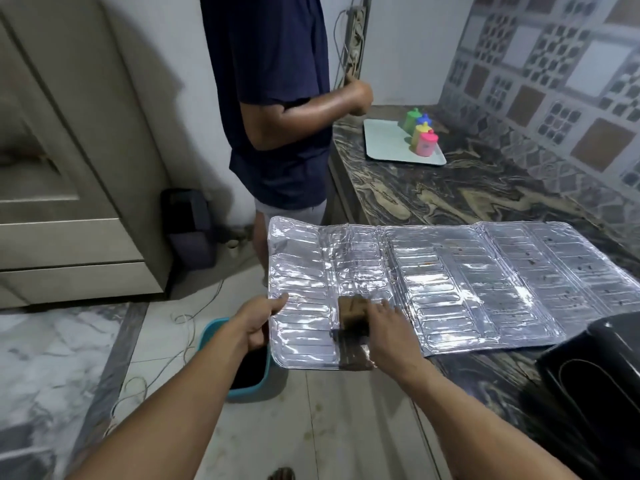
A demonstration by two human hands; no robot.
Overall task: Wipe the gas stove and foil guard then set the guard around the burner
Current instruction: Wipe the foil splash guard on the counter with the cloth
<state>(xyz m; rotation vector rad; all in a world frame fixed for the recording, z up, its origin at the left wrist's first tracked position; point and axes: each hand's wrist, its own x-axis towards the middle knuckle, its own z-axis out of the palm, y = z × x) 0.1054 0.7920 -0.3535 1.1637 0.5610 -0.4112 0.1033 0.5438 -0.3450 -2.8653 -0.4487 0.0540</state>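
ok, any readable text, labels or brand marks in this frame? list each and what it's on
None readable.
Foil guard: embossed ovals only, no lettering.
Pink container on the tray: a faint mark, too small and blurred to read.
Brown sponge under the right hand: no print visible.

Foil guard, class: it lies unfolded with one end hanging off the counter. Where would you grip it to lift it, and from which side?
Grip the overhanging left edge of the foil guard, coming from the floor side, where the left hand already pinches it. That end juts clear of the counter, so fingers can get underneath.
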